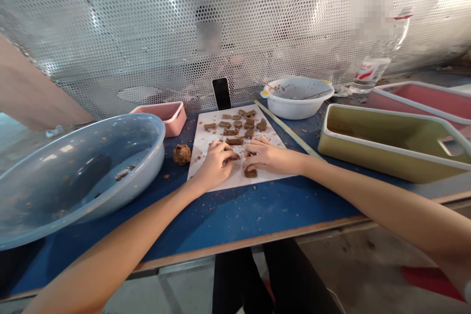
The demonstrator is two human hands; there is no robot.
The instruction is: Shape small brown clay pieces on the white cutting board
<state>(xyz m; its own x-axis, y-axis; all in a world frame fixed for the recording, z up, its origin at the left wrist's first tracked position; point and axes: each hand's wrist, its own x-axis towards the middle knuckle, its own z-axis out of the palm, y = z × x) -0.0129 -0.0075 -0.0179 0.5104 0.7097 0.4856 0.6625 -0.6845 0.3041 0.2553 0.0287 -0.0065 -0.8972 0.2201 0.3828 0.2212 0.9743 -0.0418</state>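
Note:
My left hand (216, 163) is closed, thumb and fingers pinching a small brown clay piece (235, 156) at the near part of a white board (206, 140). Beside it on the right, my right hand (265, 154) curls its fingers down onto a brown clay block (250, 173), which rests on the board; the fingertips are partly hidden. Just beyond my hands lie a longer clay piece (234, 141) and another clay bar (230, 132). Several more small clay pieces (248, 124) are spread toward the board's far end, with crumbs between them. A rough clay lump (181, 154) sits left of the board.
A large blue basin (147, 130) stands left, a pink box (176, 122) behind it. A phone (221, 93) leans on the perforated metal screen (165, 34). Right are a pale stick (290, 131), white basin (298, 108), olive bin (375, 149), pink bin (434, 100) and plastic bottle (371, 71).

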